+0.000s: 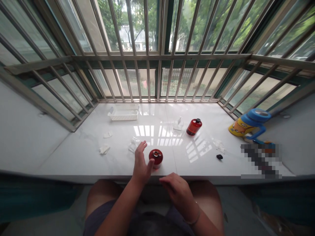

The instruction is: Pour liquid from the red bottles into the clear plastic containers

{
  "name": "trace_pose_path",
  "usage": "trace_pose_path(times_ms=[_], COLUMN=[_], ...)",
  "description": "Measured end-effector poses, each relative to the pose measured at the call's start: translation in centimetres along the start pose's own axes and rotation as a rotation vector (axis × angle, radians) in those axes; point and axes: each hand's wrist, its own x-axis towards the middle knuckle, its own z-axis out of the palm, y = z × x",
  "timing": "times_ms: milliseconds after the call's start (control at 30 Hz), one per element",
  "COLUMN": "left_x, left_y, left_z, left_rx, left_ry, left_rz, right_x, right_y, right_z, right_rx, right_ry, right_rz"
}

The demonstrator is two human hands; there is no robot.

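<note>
My left hand (141,162) hovers over the white marble sill (73,154), fingers spread and holding nothing, its thumb just beside a round red bottle (156,158). I cannot tell whether the thumb touches it. The bottle stands near the front edge, its dark neck facing up. My right hand (177,191) rests lower at the sill's front edge (197,178), empty and loosely curled, with a bead bracelet (193,218) on its wrist. Crumpled white tissues (133,145) lie left of my left hand.
A second red bottle (194,127), a clear pump bottle (178,124) and a white plastic basket (123,112) stand at the back. A small black object (219,157) and a yellow item with blue tape rolls (251,123) sit right. Metal window bars (157,57) close the far side.
</note>
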Motion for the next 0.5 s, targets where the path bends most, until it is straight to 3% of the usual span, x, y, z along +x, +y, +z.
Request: trace_pose_path(times_ms=[100, 167, 333, 500], left_x=[0.6, 1.2, 3.3, 4.5], left_y=[-1.1, -2.4, -6.3, -8.4], left_z=[-1.1, -1.7, -2.2, -1.5], left_rx=[0.133, 0.192, 0.143, 0.013], left_ry=[0.219, 0.287, 0.216, 0.12], left_rz=[-0.092, -0.221, -0.476, -0.532], right_x=[0.1, 0.3, 2.5, 5.1], right_y=[-0.8, -1.1, -0.8, 1.5], right_z=[0.6, 0.7, 0.7, 2.3], right_rx=[0.032, 0.03, -0.083, -0.109], right_ry=[-0.02, 0.011, 0.187, 0.136], right_rz=[0.01, 0.021, 0.099, 0.184])
